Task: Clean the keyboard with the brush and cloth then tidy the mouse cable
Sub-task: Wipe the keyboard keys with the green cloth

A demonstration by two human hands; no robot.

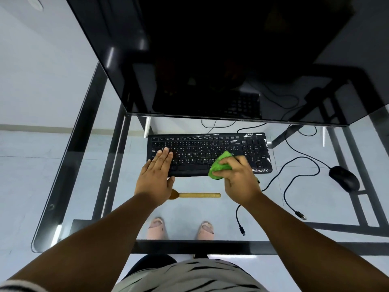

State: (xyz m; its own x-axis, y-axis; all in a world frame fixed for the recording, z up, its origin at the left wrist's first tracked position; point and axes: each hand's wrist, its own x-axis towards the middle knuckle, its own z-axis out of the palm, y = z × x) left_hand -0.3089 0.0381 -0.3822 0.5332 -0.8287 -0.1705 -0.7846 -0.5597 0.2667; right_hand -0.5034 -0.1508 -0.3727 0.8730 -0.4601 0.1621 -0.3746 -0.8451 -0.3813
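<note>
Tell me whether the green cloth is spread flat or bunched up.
Bunched up: the green cloth is wadded in the right hand on the keyboard.

Green cloth (pixel 220 165) bunched on black keyboard (pixel 202 148).

Even, cool light falls from above me. My glass surface (pixel 88 186) shows pale streaks of glare along its edges, and the dark monitor (pixel 210 60) mirrors the desk faintly. The wide lens bends straight lines at the edges; focus is slightly soft.

left hand (pixel 156 175) lies flat, fingers straight and together; right hand (pixel 240 179) is curled closed, both arms outstretched
</note>
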